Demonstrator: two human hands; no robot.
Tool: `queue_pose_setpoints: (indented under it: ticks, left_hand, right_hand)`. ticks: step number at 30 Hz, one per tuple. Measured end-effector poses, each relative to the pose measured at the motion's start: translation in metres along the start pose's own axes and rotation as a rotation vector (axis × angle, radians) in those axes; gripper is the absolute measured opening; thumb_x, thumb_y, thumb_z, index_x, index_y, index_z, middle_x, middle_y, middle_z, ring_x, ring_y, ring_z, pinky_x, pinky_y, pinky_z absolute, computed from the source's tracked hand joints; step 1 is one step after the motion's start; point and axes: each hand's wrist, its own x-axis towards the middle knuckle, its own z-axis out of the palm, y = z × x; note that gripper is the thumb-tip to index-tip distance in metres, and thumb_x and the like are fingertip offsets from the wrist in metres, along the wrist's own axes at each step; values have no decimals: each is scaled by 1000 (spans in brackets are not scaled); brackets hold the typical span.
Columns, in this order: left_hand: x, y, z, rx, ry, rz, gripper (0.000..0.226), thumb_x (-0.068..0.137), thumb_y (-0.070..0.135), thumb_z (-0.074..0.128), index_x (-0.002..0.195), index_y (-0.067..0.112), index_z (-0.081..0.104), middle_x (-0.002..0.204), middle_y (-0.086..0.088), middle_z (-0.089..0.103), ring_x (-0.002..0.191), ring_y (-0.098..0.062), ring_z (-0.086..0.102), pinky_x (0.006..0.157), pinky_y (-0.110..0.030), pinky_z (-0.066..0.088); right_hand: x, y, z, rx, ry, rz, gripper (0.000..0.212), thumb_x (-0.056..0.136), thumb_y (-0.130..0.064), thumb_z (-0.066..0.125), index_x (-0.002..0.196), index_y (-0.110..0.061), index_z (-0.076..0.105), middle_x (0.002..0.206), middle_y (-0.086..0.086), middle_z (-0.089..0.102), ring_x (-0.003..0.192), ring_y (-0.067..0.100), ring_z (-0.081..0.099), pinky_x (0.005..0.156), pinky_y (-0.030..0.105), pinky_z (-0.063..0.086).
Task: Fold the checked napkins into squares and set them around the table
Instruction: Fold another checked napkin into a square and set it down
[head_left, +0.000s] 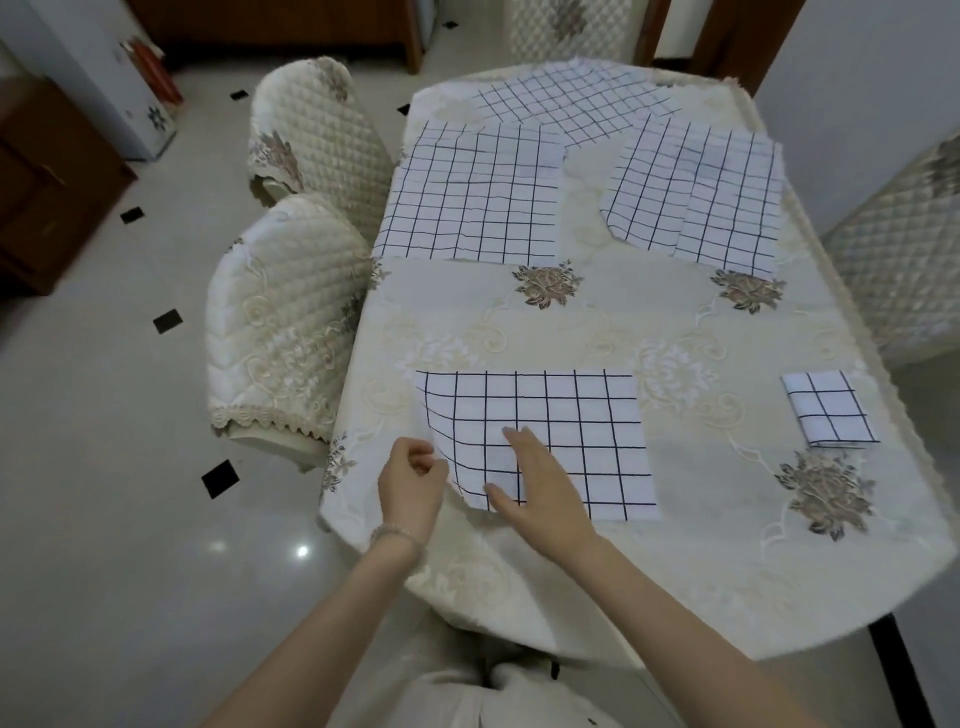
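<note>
A half-folded checked napkin (566, 421) lies near the table's front edge. My left hand (410, 480) pinches its left edge, which curls up off the cloth. My right hand (537, 486) lies flat on the napkin's lower left part with straight fingers. A small folded square napkin (828, 410) sits at the right. Farther back lie three unfolded checked napkins: one at the left (472, 195), one at the right (701, 195), one at the far end (571, 101).
The table (597, 312) wears a cream floral cloth. Two quilted chairs (280, 332) stand along its left side, another chair (904, 260) at the right and one at the far end. Tiled floor lies to the left.
</note>
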Motion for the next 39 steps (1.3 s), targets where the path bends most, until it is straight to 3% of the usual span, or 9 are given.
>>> queue_pose_setpoints:
  ticks: [2,5,9,12,16,21,30,33,39]
  left_hand:
    - [-10,12,10,22,-55,126,17,80,-1,60,90,12,56,72,1,55,66,-11,52,58,-8,42]
    - [-25,22,25,74,-177,257,21,80,-1,58,90,17,55,75,-1,56,66,-6,53,61,-11,44]
    - [-39,28,40,93,-265,423,18,83,7,63,97,15,54,95,3,50,76,-4,53,66,-10,44]
    - [-37,24,48,127,-285,444,18,86,11,63,100,14,52,99,4,45,77,-7,53,67,-8,42]
    - [-24,4,59,294,-387,383,14,88,11,57,99,17,50,100,-1,45,73,-3,51,64,-4,39]
    - [-17,-14,77,462,-516,302,16,89,13,54,105,14,51,104,-1,45,72,-4,51,67,-17,38]
    - [-13,-28,107,832,-503,699,46,79,11,63,123,4,52,126,-15,47,108,-32,51,86,-37,46]
    - [-12,-28,110,947,-541,762,55,84,19,60,134,6,43,143,-14,37,131,-29,37,101,-36,35]
    - [-6,-37,106,1075,-572,772,59,89,32,57,140,12,35,149,-8,31,138,-25,29,110,-35,29]
  right_hand:
    - [-7,-22,10,62,-31,-51,75,81,-55,51,146,-21,33,149,-7,36,140,8,26,113,25,24]
    - [-12,-30,13,207,125,10,46,83,-29,65,126,-23,52,123,-10,56,115,6,48,95,23,42]
    - [-19,-19,3,406,357,218,13,87,-19,63,92,-28,54,91,-13,58,88,4,52,73,23,44]
    - [-22,-2,-7,518,517,350,14,89,-20,61,81,-26,52,80,-6,59,76,12,56,66,26,46]
    - [-27,17,-24,599,690,480,18,89,-12,62,78,-18,49,70,-6,55,61,5,49,59,14,40]
    - [-38,45,-40,626,808,579,12,88,-9,60,82,-11,50,69,-4,53,60,4,47,57,11,39]
    - [-48,79,-44,523,809,816,11,81,-5,60,80,-4,49,66,1,52,59,15,47,52,12,36]
    - [-55,84,-43,472,759,865,14,80,-8,61,87,-5,49,68,-2,56,61,11,51,52,18,36]
    - [-63,96,-42,386,683,860,18,83,-10,61,90,-8,45,73,2,60,63,15,55,53,25,39]
